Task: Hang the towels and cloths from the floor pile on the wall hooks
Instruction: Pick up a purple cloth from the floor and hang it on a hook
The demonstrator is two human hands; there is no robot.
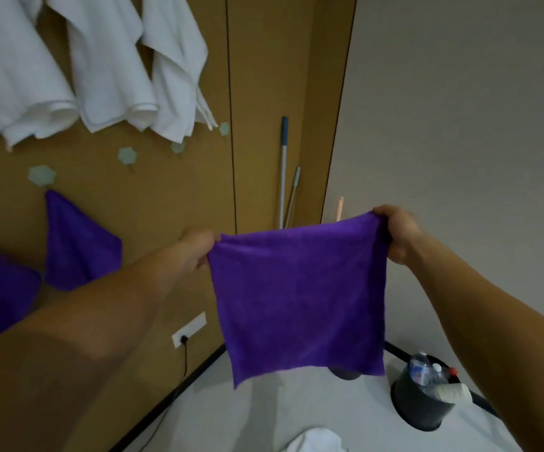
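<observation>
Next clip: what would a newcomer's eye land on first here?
A purple cloth is stretched flat at centre, its top corners pinched by the left hand and right hand. White towels hang on the brown wall at upper left, and a second cloth hangs from a hook below them.

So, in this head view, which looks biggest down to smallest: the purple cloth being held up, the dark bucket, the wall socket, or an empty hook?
1. the purple cloth, though it is also nearest the camera
2. the bucket
3. the wall socket
4. the empty hook
</observation>
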